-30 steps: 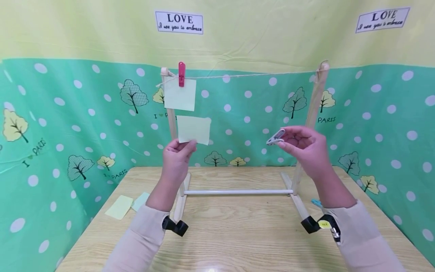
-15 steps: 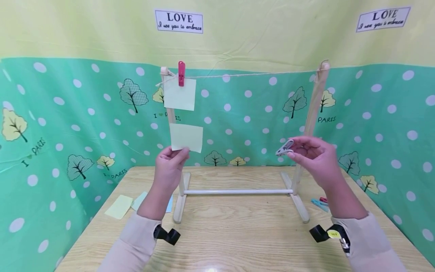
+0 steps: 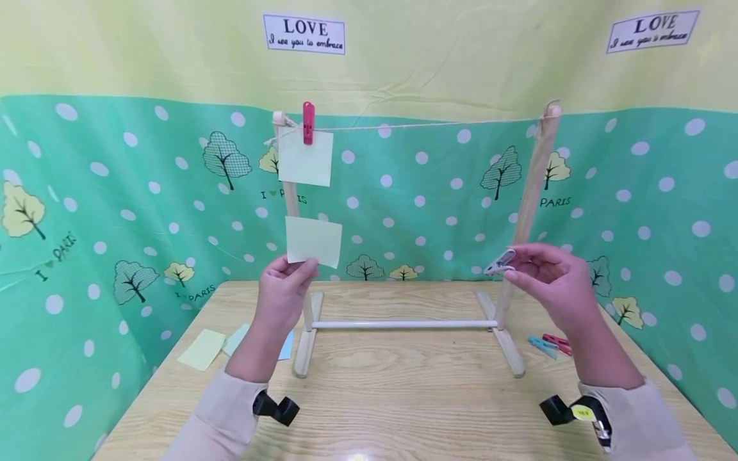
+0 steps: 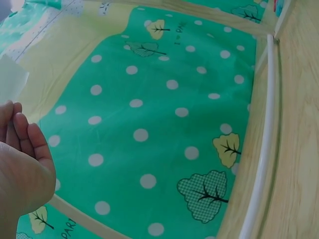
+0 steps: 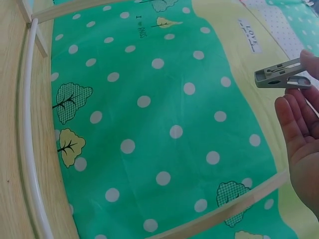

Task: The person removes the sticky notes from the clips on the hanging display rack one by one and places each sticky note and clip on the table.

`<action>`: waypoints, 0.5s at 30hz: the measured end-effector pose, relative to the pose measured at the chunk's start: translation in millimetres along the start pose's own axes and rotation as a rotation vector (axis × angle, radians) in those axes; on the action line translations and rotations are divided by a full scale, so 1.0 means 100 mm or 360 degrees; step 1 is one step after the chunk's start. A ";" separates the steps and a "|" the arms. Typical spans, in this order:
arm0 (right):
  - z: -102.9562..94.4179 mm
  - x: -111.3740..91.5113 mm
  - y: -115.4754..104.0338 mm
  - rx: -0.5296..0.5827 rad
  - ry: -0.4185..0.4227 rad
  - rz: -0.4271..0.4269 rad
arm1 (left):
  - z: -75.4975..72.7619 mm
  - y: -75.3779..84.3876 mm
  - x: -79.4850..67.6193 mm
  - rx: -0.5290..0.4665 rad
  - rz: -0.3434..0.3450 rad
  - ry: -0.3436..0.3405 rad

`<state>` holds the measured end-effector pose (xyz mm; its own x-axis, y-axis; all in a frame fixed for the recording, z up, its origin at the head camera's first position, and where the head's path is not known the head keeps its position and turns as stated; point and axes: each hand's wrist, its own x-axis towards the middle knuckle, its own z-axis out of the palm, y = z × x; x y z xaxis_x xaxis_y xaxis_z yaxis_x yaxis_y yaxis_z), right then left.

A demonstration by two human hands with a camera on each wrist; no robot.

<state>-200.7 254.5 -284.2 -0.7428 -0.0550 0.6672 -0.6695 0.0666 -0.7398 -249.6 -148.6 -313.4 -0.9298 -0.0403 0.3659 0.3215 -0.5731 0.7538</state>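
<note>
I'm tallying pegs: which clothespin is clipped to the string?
The pink clothespin on the string, clamping a pale paper sheet; the grey clothespin is pinched in the right hand, while the blue and red clothespins lie on the table.

A cloth fills the upper frame and both sides, pale yellow along the top and green below, with soft folds. White dots, patterned trees and yellow trees cover the green. "LOVE" labels sit at upper left-centre and upper right. The wood-grain table spans the lower frame, a glare spot at bottom centre.
</note>
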 end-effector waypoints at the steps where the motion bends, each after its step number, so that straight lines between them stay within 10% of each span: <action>1: -0.01 -0.01 0.01 0.0005 -0.0005 -0.0005 | -0.01 0.00 -0.01 0.0004 -0.0003 0.0001; 15: -0.26 -0.24 0.15 -0.0163 -0.0005 0.0141 | -0.25 0.00 -0.14 0.0057 -0.0039 0.0057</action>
<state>-192.6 283.2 -308.7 -0.7991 -0.0473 0.5993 -0.5975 0.1729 -0.7830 -241.0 -169.1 -331.9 -0.9430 -0.0561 0.3279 0.3042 -0.5447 0.7816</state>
